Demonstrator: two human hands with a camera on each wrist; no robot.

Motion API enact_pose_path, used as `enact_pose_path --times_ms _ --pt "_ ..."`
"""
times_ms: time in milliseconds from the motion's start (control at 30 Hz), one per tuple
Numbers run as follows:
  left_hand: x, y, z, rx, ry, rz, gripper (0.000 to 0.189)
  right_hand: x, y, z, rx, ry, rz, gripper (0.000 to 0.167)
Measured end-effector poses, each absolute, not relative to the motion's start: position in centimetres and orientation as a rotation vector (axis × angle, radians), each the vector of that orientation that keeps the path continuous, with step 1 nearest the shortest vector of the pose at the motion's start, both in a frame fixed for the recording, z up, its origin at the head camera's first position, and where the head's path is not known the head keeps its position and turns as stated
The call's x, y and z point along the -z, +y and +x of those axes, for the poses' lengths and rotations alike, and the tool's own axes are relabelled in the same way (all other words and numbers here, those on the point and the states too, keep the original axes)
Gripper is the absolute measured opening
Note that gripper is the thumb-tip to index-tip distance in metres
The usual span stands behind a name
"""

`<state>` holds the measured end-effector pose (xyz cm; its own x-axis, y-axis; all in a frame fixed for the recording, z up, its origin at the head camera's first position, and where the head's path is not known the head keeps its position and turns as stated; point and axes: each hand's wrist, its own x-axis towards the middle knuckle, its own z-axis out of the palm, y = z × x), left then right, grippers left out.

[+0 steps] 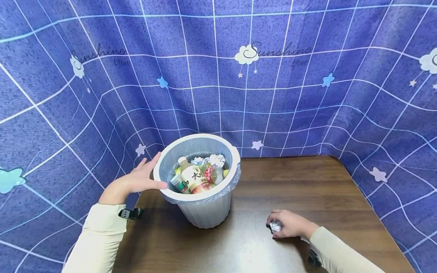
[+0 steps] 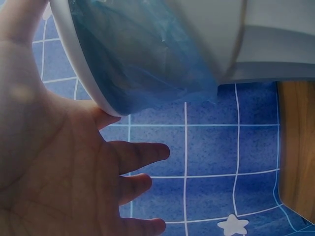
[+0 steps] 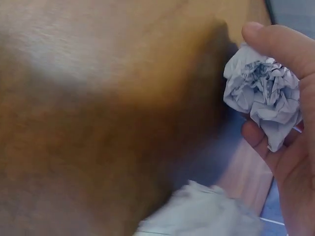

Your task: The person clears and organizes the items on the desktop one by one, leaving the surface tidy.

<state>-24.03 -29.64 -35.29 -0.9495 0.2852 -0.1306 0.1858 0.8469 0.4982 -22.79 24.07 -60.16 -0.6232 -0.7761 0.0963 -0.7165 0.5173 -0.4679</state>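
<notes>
A light grey trash bin [image 1: 206,212] with a clear plastic liner [image 1: 218,195] stands on the brown table. My left hand [image 1: 145,178] is at the left side of its rim, fingers spread and fairly straight. From the left wrist view, the left palm [image 2: 54,162] faces the bin, with a fingertip against the white rim [image 2: 81,73]. Over on the right, my right hand [image 1: 290,224] holds a crumpled paper ball [image 3: 263,93] between thumb and fingers, low over the table. Another piece of crumpled paper [image 3: 202,211] lies beneath that hand in the right wrist view.
Inside the bin are a labelled plastic bottle [image 1: 192,176], a second bottle with a red label [image 1: 213,175], crumpled paper [image 1: 216,160] and other waste. The wooden table [image 1: 290,182] extends to the right. A blue patterned curtain [image 1: 239,98] surrounds its back and sides.
</notes>
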Motion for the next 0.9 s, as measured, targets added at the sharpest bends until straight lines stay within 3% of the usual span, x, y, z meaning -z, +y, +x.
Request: enact_pose_path --times_ms 267,900 --pt "35.1 -29.5 -24.1 -0.694 2.824 0.37 0.122 55.9 23.7 -26.2 0.815 2.725 -1.32 0.036" --pt "35.1 -29.4 -24.0 -0.667 2.863 0.383 0.122 38.6 17.8 -33.6 0.898 2.901 -1.518 0.038"
